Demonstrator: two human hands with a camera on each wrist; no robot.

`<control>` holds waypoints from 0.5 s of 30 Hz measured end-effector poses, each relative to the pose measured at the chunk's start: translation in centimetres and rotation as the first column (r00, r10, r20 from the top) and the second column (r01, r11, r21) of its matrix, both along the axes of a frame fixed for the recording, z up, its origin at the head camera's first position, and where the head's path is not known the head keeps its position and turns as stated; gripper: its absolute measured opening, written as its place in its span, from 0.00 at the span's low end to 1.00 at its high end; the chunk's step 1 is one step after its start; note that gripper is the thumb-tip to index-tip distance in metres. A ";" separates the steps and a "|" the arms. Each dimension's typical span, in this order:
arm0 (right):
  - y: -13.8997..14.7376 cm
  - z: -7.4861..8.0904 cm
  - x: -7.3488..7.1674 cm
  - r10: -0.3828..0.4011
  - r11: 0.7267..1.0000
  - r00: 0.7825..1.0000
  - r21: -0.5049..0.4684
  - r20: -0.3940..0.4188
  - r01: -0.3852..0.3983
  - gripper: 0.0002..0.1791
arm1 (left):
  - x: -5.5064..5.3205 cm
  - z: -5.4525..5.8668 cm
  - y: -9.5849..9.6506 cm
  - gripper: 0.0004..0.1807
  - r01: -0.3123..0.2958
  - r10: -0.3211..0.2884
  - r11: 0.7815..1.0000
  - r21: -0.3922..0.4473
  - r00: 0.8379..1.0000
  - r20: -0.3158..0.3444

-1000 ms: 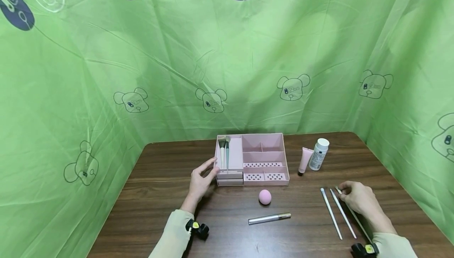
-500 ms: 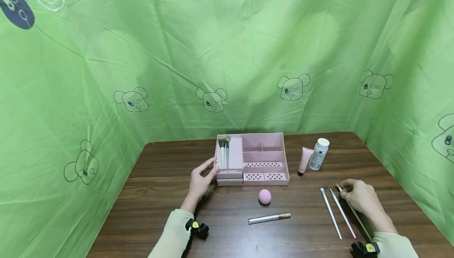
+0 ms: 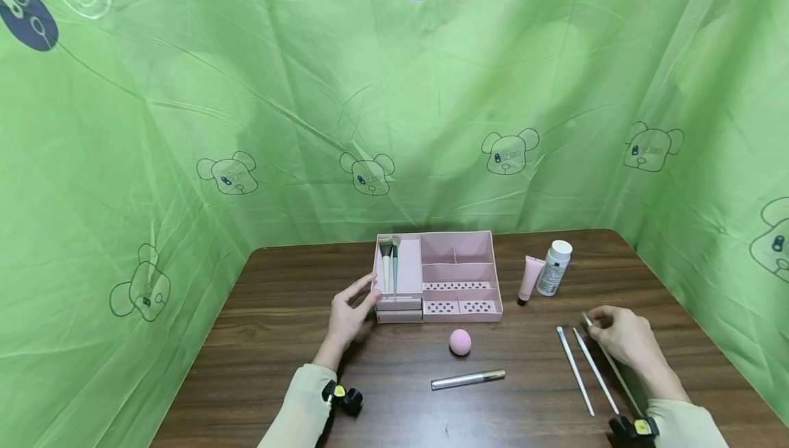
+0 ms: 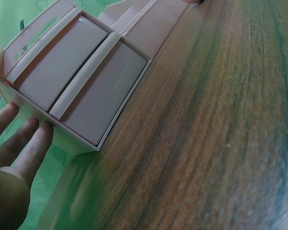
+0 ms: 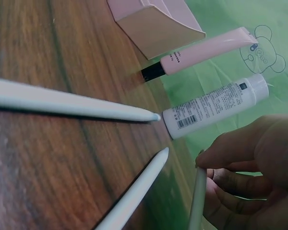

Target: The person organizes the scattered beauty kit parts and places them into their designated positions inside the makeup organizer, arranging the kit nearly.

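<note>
My left hand (image 3: 346, 318) rests at the left front corner of a pink makeup organizer (image 3: 459, 271), thumb at the front edge and straight fingers against its side wall. Two makeup brushes (image 3: 390, 263) lie in the organizer's left tray. Over at the right, my right hand (image 3: 619, 338) pinches a slender pale-green makeup brush (image 5: 198, 196) near its upper end, between thumb and index finger. To its left on the table lie two slim white sticks, a nearer one (image 5: 134, 199) and a farther one (image 5: 77, 101).
Behind the sticks stand a white bottle (image 3: 554, 268) and a pink tube (image 3: 531, 279). A pink ball-shaped sponge (image 3: 460, 342) and a silver pen-like tube (image 3: 468, 379) lie in front of the organizer. Green cloth (image 3: 431, 112) hangs around the wooden table (image 3: 271, 352).
My right hand has shifted slightly toward the back of the table, and the green brush's tip has moved with it. The left hand and organizer have stayed put.
</note>
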State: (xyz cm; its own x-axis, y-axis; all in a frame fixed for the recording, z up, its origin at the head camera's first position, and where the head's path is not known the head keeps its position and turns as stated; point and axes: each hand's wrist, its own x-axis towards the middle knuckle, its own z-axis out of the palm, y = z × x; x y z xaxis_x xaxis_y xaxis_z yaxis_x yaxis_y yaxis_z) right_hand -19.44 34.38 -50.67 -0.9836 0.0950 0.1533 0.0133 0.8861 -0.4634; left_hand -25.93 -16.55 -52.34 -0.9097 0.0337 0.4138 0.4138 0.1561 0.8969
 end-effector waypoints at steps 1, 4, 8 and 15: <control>0.0 0.0 0.0 0.002 1.000 1.000 0.000 -0.005 -0.002 0.09 | -0.2 -0.4 -0.1 0.22 -0.003 0.003 1.000 0.005 1.000 -0.003; -0.1 0.2 -0.1 0.009 1.000 1.000 -0.003 -0.020 -0.009 0.09 | -0.6 -1.1 -0.1 0.21 -0.003 0.003 1.000 0.027 1.000 -0.006; -0.4 0.5 -0.2 0.019 1.000 0.999 -0.008 -0.046 -0.019 0.09 | -0.7 -1.2 -0.2 0.21 -0.003 0.004 0.999 0.034 1.000 -0.024; -1.0 1.0 -0.4 0.040 0.999 0.995 -0.010 -0.088 -0.041 0.09 | -0.6 -1.2 -0.2 0.21 -0.005 0.006 0.999 0.035 1.000 -0.011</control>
State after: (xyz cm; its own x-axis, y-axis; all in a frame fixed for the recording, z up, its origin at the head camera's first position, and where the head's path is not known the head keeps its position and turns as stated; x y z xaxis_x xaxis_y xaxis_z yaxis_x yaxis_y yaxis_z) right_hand -19.87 33.33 -49.62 -0.9694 0.0574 0.2385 -0.0640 0.8793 -0.4719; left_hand -26.56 -16.73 -53.56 -0.9052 0.0140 0.4248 0.4230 0.1269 0.8972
